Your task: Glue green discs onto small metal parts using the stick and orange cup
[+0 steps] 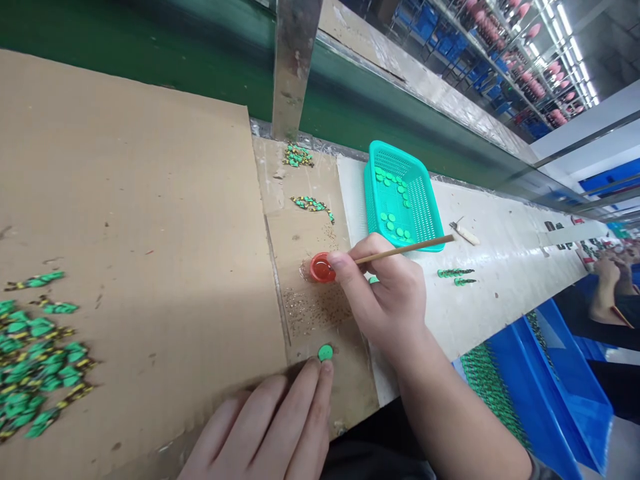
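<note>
A thin wooden stick (405,249) is pinched between the thumb and fingers of my right hand (385,293). Its lower end is hidden by my fingers, right beside a small red cup (323,268) with reddish liquid in it. My left hand (280,427) rests low on the cardboard, its fingers together and their tips against the edge of a small green disc (325,351). The thumb of that hand is out of sight. Brownish specks (315,310) dot the cardboard between the cup and the disc.
A teal basket (370,193) holds several green discs. Green-and-yellow pieces form a pile (40,367) at left and two small groups (299,156) behind the cup. Farther right are green-based pieces (456,273), a white-handled tool (466,233), blue bins (530,380) and another person's hands (607,273).
</note>
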`<control>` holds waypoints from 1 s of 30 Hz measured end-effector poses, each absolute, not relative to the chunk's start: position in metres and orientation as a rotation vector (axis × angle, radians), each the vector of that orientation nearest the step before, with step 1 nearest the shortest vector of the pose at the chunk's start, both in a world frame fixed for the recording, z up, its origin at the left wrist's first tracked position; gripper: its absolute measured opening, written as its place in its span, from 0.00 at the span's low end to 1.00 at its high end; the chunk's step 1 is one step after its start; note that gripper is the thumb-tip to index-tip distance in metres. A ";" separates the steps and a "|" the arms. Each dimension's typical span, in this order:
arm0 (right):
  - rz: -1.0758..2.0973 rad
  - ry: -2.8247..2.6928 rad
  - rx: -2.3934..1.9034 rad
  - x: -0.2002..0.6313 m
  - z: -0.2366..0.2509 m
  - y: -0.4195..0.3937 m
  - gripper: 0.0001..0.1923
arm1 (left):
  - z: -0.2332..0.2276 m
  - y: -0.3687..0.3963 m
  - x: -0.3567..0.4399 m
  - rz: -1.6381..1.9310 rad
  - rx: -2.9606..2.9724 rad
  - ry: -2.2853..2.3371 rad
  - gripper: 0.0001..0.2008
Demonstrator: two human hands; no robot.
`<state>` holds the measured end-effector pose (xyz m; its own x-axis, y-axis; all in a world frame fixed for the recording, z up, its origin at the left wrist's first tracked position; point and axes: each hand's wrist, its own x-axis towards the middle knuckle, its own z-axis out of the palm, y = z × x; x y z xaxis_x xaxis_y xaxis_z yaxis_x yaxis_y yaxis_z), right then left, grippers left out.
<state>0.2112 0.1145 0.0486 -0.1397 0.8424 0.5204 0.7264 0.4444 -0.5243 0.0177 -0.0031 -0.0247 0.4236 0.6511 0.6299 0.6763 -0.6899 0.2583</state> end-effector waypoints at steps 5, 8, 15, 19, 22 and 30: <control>0.196 -1.904 -1.320 0.211 0.049 0.114 0.17 | -0.025 -0.003 0.018 -1.137 -2.626 -1.216 0.15; 0.184 -1.907 -1.318 0.211 0.050 0.114 0.16 | -0.026 -0.002 0.018 -1.150 -2.617 -1.209 0.15; 0.153 -1.900 -1.300 0.210 0.050 0.117 0.16 | -0.026 -0.002 0.016 -1.144 -2.617 -1.202 0.15; 0.117 -1.862 -1.256 0.214 0.056 0.100 0.14 | -0.023 -0.005 0.014 -1.118 -2.664 -1.199 0.17; 0.127 -1.815 -1.229 0.218 0.055 0.067 0.07 | -0.021 -0.007 0.012 -1.072 -2.708 -1.250 0.18; 0.277 -1.805 -1.146 0.211 0.030 0.008 0.06 | -0.020 -0.013 0.009 -1.047 -2.767 -1.265 0.20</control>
<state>0.2110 0.0085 0.0296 -0.1142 0.7977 0.5922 0.5837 0.5362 -0.6098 0.0091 -0.0131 -0.0198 0.4798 0.6999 0.5290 0.6508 -0.6883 0.3205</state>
